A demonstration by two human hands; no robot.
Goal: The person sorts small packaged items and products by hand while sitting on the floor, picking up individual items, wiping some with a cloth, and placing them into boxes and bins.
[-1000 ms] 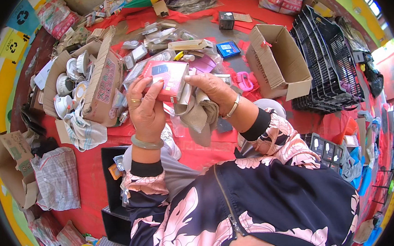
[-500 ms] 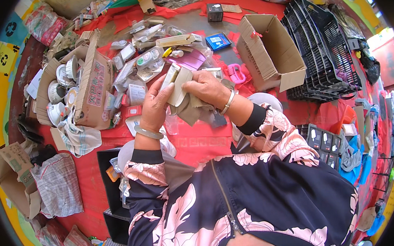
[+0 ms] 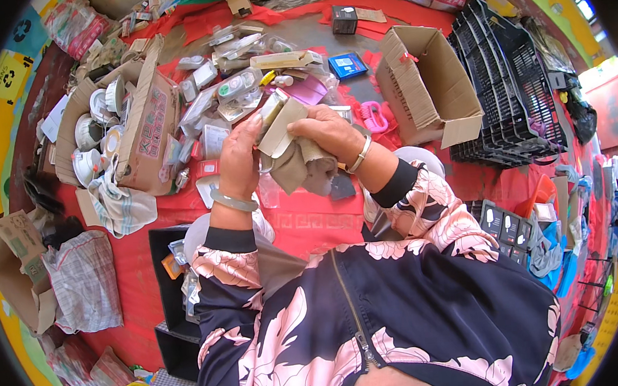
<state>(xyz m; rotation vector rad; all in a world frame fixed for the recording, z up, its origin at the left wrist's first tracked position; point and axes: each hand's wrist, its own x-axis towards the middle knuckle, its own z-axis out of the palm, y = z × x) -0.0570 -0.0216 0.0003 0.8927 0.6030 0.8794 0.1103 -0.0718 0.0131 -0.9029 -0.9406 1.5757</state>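
Note:
In front of me my left hand [image 3: 239, 157] grips the left side of a small pale carton [image 3: 283, 131], its thumb along the edge. My right hand [image 3: 331, 134] pinches the right side of the same carton, thumb on top. A crumpled grey-brown cloth [image 3: 305, 166] hangs beneath the carton from my right hand. Some fingers of both hands are hidden behind these things. Just beyond lies a heap of packaged goods [image 3: 235, 86] in clear plastic, and a purple sheet [image 3: 308, 91]. A pink coiled item [image 3: 373, 117] lies right of my right hand.
To the left, a cardboard box [image 3: 147, 144] holds several white round fixtures [image 3: 88, 132]. An open cardboard box [image 3: 401, 77] stands at the right, beside stacked black crates [image 3: 500, 83]. A blue packet [image 3: 348, 66] and a dark box [image 3: 343, 20] lie farther back on the red-covered table.
The carton has tilted and turned slightly, its pale flap now facing me more. The cloth beneath has shifted to the right and bunched. My left fingers have moved lower along the carton.

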